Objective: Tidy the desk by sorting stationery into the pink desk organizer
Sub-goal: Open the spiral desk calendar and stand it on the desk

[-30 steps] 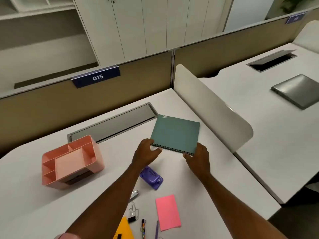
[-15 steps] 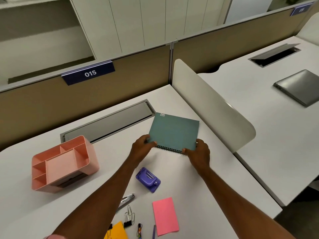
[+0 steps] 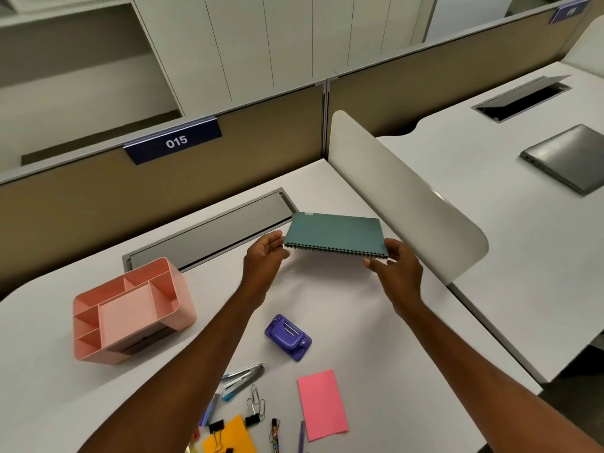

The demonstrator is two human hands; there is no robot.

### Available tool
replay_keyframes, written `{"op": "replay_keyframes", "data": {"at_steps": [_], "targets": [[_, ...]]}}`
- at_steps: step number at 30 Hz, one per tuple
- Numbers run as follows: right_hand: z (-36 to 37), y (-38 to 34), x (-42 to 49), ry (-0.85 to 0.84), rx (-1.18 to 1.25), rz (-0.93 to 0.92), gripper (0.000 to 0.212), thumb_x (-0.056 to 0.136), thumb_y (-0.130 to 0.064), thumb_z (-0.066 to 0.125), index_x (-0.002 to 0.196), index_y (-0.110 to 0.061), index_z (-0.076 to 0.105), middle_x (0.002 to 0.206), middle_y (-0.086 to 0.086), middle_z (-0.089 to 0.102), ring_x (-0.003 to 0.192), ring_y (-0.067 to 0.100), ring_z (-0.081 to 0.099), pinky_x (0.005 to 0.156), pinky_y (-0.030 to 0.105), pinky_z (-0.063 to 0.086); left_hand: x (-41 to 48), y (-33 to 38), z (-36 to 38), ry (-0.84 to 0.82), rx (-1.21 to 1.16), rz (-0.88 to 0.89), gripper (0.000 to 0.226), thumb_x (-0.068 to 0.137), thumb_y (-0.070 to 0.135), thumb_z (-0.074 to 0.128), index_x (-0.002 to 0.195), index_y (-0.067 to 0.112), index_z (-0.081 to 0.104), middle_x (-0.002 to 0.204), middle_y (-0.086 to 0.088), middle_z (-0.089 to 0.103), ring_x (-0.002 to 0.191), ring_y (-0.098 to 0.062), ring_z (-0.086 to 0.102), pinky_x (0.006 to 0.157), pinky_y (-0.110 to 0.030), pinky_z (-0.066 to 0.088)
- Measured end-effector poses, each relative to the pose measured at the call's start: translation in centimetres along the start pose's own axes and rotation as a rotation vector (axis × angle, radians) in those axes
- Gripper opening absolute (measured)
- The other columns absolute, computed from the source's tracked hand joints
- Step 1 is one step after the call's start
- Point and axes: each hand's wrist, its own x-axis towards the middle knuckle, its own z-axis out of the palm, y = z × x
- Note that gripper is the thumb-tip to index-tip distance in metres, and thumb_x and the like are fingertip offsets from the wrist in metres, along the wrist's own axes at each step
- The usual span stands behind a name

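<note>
Above the desk [image 3: 327,305] now: notebook [image 3: 336,232]

Matt card cover and wire spiral on the notebook [image 3: 333,232], smooth pink plastic desk organizer [image 3: 183,302], glossy purple plastic hole punch [image 3: 287,336], smooth white desk [image 3: 327,302].

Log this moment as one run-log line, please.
left hand: holds notebook spiral-edge corner | right hand: holds other corner | notebook: above desk | pink organizer: untouched
</note>
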Motion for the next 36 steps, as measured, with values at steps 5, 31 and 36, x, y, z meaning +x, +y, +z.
{"op": "replay_keyframes", "data": {"at_steps": [5,31,36], "targets": [[0.0,-1.8,0.1,0.063,0.051,-0.037,0.052,0.074,-0.023,0.089,0.120,-0.028,0.068,0.113,-0.010,0.071,0.104,0.008,0.067,0.096,0.039,0.057,-0.5,0.9,-0.2,0.019,0.015,0.089,0.047,0.087,0.000,0.067,0.128,0.024,0.067,0.119,0.009,0.072,0.114,-0.008,0.066,0.096,-0.028,0.055],[0.9,-6.0,-0.3,0.192,0.139,-0.105,0.042,0.075,-0.033,0.090,0.107,-0.021,0.067,0.096,-0.009,0.072,0.087,0.004,0.068,0.066,0.008,0.051,1.7,3.4,-1.1,0.222,0.003,0.155,0.015,0.092,0.039,0.071,0.094,0.025,0.077,0.092,0.005,0.079,0.092,-0.013,0.075,0.091,-0.037,0.060],[1.5,-5.7,0.0,0.219,0.165,-0.106,0.038,0.076,-0.033,0.089,0.104,-0.021,0.066,0.094,-0.008,0.074,0.087,0.005,0.070,0.070,0.012,0.055,2.6,4.0,-0.4,0.274,0.002,0.165,0.016,0.093,0.039,0.068,0.091,0.025,0.076,0.088,0.006,0.078,0.090,-0.016,0.075,0.087,-0.041,0.062]]}}
